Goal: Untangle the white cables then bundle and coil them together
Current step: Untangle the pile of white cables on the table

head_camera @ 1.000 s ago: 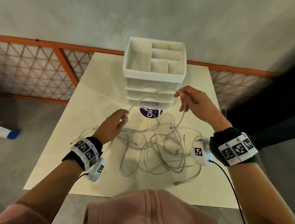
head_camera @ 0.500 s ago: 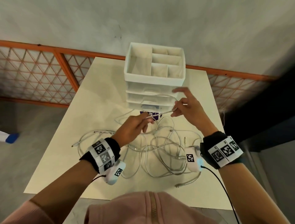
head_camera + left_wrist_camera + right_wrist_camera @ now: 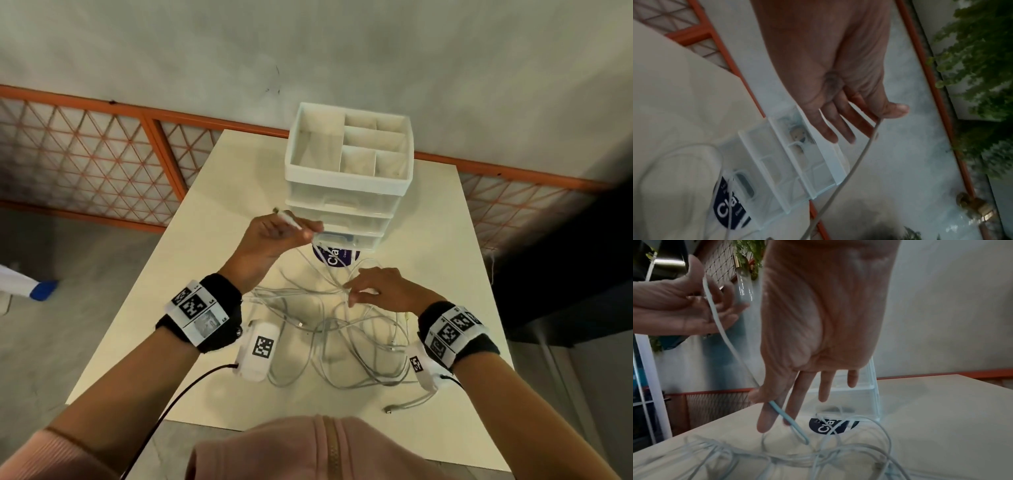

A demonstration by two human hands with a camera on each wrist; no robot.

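A tangle of white cables [image 3: 342, 329] lies on the cream table [image 3: 205, 274]. My left hand [image 3: 301, 233] is raised above the table in front of the drawer unit. It pinches one white cable [image 3: 859, 155] between thumb and forefinger, and the plug end [image 3: 276, 210] sticks out past the knuckles. That cable slopes down to my right hand [image 3: 347, 294], which hovers low over the tangle and pinches the same strand [image 3: 789, 418] between thumb and index finger. In the right wrist view my left hand [image 3: 701, 305] shows at upper left with the strand running from it.
A white drawer organiser [image 3: 346, 185] with open top compartments stands at the back of the table, with a round purple sticker [image 3: 334, 257] in front of it. A loose plug end [image 3: 388, 408] lies near the front right edge. An orange mesh fence [image 3: 102, 164] runs behind.
My left hand has risen and moved away with the cable end in it. My right hand has dropped from in front of the drawers down onto the tangle.
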